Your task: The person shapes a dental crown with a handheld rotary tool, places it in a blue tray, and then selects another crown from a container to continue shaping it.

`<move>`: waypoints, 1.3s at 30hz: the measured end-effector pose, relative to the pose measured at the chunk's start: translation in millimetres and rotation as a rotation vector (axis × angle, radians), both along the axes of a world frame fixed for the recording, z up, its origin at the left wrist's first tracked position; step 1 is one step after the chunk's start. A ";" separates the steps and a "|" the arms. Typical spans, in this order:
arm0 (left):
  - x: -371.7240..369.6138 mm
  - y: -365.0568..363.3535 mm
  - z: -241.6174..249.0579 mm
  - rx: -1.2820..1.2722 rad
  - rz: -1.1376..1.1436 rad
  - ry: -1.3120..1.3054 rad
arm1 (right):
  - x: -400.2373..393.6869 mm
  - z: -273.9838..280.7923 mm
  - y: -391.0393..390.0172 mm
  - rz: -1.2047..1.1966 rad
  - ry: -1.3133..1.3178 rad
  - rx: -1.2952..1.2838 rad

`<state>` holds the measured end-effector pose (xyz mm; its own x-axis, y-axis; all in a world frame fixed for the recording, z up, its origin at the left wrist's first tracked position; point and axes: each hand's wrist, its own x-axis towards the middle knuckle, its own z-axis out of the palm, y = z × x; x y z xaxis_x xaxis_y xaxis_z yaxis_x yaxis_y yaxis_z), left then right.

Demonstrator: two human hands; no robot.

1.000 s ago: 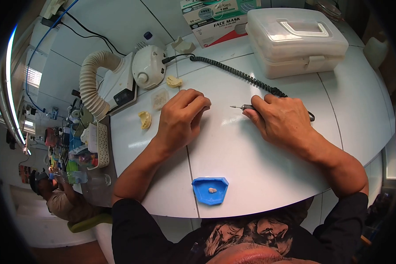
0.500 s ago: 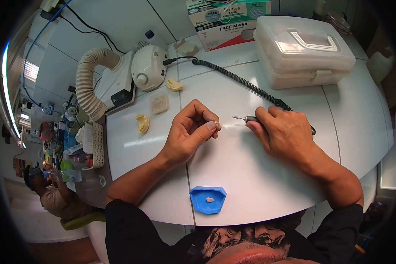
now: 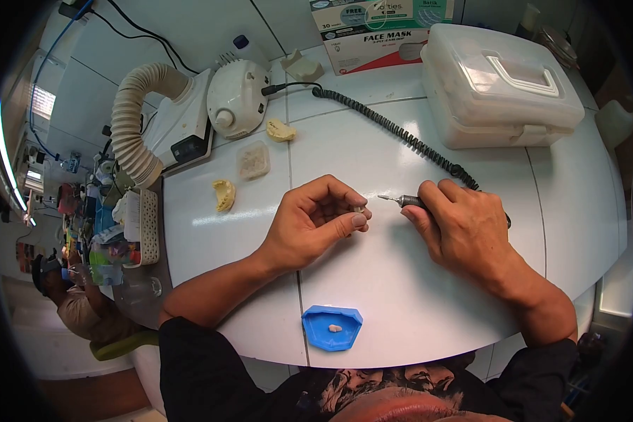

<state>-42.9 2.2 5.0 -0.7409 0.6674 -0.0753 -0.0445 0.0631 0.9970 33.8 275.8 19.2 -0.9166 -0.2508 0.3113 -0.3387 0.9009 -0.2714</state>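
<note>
My left hand [image 3: 315,224] pinches a small pale piece [image 3: 359,209], perhaps a dental crown, between thumb and fingertips; most of it is hidden. In my right hand [image 3: 465,224] is a dark rotary handpiece [image 3: 410,201], gripped like a pen. Its slim metal bur points left towards the pale piece, with a short gap between them. A black coiled cord [image 3: 394,129] joins the handpiece to a white control unit [image 3: 236,98]. Nearer to me, a blue tray [image 3: 322,342] holds another small tooth-coloured piece [image 3: 335,328].
Two yellowish dental casts, one [image 3: 224,195] near a small clear box [image 3: 253,160], lie left. Behind them stands a white machine with a ribbed hose [image 3: 125,116]. A translucent toolbox [image 3: 499,88] and face mask boxes [image 3: 373,49] stand at the back. A person [image 3: 84,306] sits far left.
Both hands have shifted slightly towards me and right in the view. My left fingers have turned the pale piece, with the thumb now lower. The handpiece stays in my right hand.
</note>
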 end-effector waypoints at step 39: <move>3.5 5.0 8.7 -0.291 -0.097 0.453 | 9.6 8.7 -4.3 0.109 -0.094 0.060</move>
